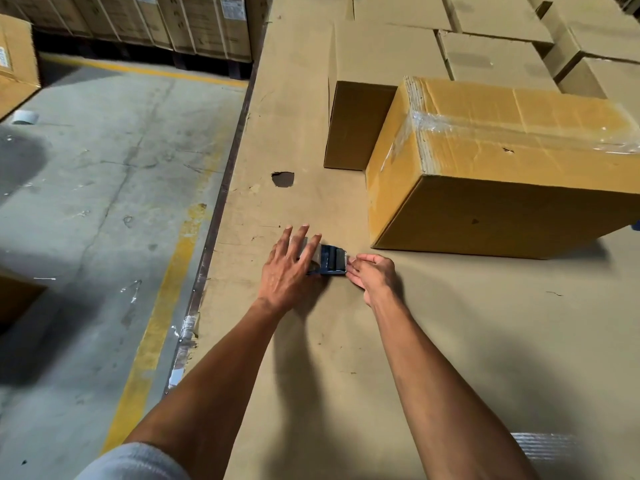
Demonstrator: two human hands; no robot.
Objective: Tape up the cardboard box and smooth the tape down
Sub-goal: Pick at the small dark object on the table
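Note:
A blue tape dispenser [331, 260] with a clear tape roll lies on the cardboard-covered table [346, 341]. My left hand [289, 270] rests over the roll, fingers spread across it. My right hand [372, 275] touches the dispenser's right end, its fingertips pinched at the blade where the tape end sits. The yellow-brown cardboard box [502, 174] stands to the right and farther back, with crinkled clear tape [485, 128] running across its top and down its left side.
A darker brown box [356, 126] stands behind the taped one, with several more boxes stacked at the back right. The table's left edge [221, 216] drops to a concrete floor with yellow lines. The table covering has a torn hole [283, 179].

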